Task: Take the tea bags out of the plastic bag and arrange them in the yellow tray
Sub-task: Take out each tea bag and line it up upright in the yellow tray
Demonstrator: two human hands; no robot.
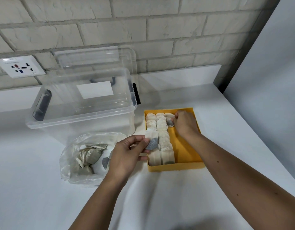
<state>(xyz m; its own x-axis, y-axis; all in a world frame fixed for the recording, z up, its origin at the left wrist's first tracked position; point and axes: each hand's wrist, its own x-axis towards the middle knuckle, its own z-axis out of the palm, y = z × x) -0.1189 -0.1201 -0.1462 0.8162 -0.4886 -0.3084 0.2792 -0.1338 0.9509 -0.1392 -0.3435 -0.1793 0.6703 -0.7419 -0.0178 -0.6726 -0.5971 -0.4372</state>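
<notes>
The left hand (127,153) pinched a tea bag (152,141) between thumb and curled fingers, holding it over the near left edge of the yellow tray (185,151). This bag's long axis ran roughly away from the person, with the dark tea gathered in its near end and the pale paper end pointing toward the wall. The right hand (185,123) reached into the far part of the tray, fingers curled, pinching a second tea bag (169,121) by its right side; that bag lay tilted, its darker end toward the person.

Left of it, two columns of laid tea bags (163,135) filled the left half of the tray, overlapping like shingles, their long axes along the tray's long side. A third column was only begun at the far edge, so bare yellow floor showed along the right half, down to the near rim.

Just left of the tray, behind the left hand, the plastic bag (72,165) lay open with loose tea bags (92,156) jumbled inside. Beyond it stood a clear storage box (80,117), close to the tray's far left corner, with its lid (95,58) leaning against the brick wall (143,30) beside a wall socket (20,66). The white table (44,205) lay bare on the near side and right of the tray, up to a white panel (267,72).
</notes>
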